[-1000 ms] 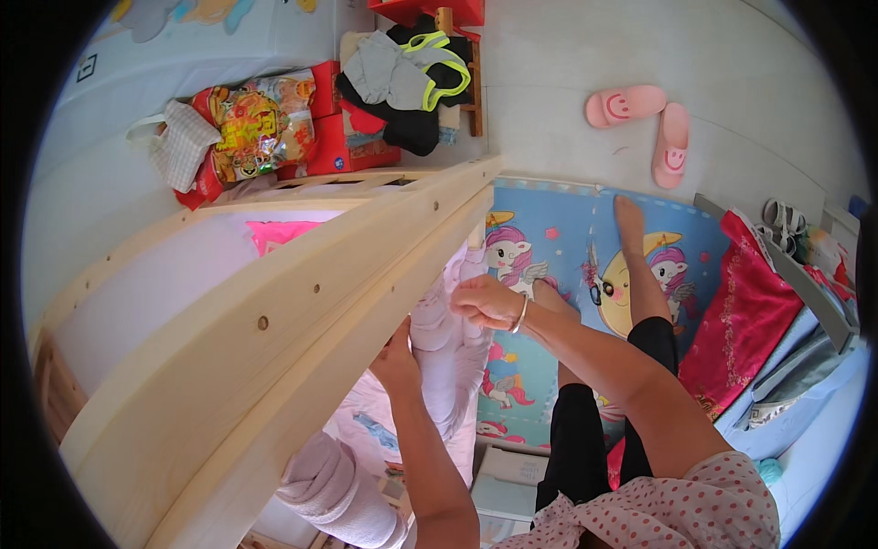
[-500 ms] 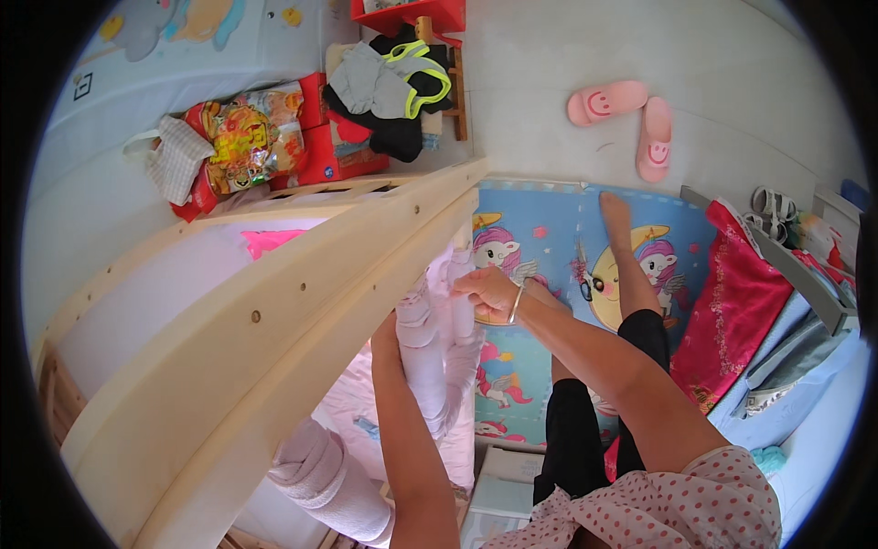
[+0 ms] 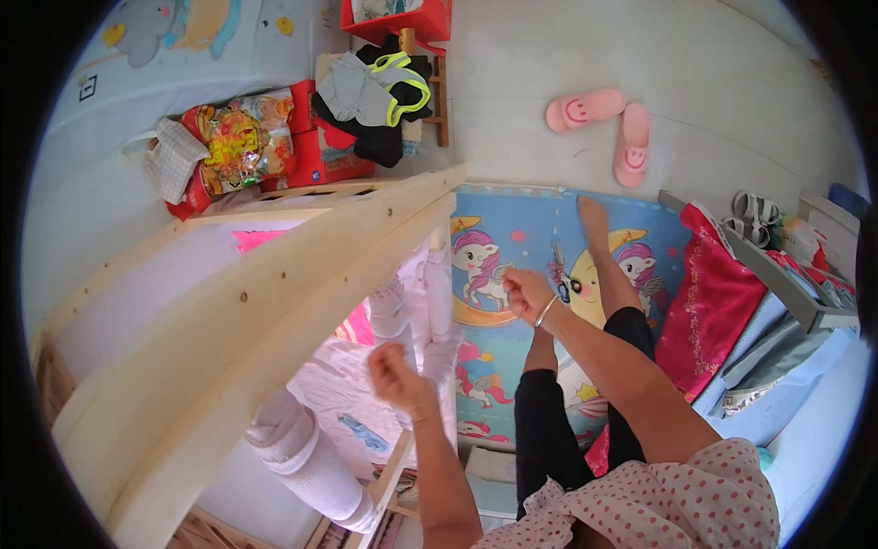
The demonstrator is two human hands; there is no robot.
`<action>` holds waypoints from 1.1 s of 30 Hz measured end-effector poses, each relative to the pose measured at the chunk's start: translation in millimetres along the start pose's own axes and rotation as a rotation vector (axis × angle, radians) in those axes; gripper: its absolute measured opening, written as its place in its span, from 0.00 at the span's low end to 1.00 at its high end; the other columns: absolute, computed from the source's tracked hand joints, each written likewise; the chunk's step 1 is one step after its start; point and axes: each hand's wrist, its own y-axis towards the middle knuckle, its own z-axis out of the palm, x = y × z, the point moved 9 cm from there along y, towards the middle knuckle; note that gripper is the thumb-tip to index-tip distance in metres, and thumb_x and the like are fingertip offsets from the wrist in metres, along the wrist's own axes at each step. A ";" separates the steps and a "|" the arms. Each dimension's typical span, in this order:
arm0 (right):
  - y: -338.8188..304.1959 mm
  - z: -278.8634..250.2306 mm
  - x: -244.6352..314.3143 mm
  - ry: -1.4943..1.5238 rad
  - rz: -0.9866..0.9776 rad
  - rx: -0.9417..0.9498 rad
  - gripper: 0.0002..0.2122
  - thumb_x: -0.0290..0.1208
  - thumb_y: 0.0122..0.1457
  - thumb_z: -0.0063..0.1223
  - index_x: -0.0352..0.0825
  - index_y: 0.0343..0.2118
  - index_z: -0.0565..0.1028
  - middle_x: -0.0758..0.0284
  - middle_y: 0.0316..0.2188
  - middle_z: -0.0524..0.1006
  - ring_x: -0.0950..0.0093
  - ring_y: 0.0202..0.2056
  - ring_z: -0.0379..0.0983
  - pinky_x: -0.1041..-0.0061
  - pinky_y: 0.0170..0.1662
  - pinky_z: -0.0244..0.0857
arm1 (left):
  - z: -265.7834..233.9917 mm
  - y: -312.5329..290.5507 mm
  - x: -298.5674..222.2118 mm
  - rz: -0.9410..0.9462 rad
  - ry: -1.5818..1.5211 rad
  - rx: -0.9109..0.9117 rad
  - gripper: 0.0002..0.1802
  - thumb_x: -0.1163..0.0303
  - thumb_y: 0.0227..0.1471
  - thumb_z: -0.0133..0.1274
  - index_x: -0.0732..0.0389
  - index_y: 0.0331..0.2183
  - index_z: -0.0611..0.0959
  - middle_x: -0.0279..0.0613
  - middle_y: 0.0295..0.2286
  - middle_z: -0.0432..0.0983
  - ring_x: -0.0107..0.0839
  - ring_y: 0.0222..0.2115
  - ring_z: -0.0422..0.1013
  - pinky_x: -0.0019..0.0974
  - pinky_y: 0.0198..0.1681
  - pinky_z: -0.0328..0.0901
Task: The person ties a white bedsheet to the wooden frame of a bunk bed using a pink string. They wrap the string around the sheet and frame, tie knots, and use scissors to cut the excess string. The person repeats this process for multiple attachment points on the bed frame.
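Note:
My left hand (image 3: 400,377) is raised in front of a wooden bunk-bed frame, its fingers curled together and slightly blurred. My right hand (image 3: 529,295), with a silver bangle (image 3: 546,311) on the wrist, hovers over the play mat with thumb and fingers pinched. What either hand holds, if anything, is too small to make out. Beside my left hand, a post wrapped in pale pink-white cloth (image 3: 391,316) stands under the wooden rail (image 3: 274,285). Another thick wrapped roll of the same cloth (image 3: 306,462) is lower left. Behind them lies a pink bed sheet (image 3: 320,384).
A unicorn-print play mat (image 3: 498,343) covers the floor under my legs. Pink slippers (image 3: 631,146) lie beyond it. Piled clothes (image 3: 370,91) and a snack bag (image 3: 242,137) sit at the far left. A red cloth (image 3: 709,274) hangs over a grey rail (image 3: 777,288) at right.
My left hand has come out from behind the wooden rail and the wrapped post into plain view. My right hand has moved right, away from the wrapped post. The view has shifted slightly.

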 end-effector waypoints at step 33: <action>199.1 -356.7 -86.1 -1.356 -0.398 -0.879 0.22 0.40 0.42 0.61 0.31 0.37 0.68 0.54 0.40 0.69 0.56 0.42 0.68 0.61 0.42 0.64 | 62.7 -28.2 223.6 0.164 -0.408 -0.329 0.13 0.74 0.52 0.44 0.65 0.41 0.68 0.38 0.38 0.66 0.27 0.35 0.63 0.30 0.36 0.61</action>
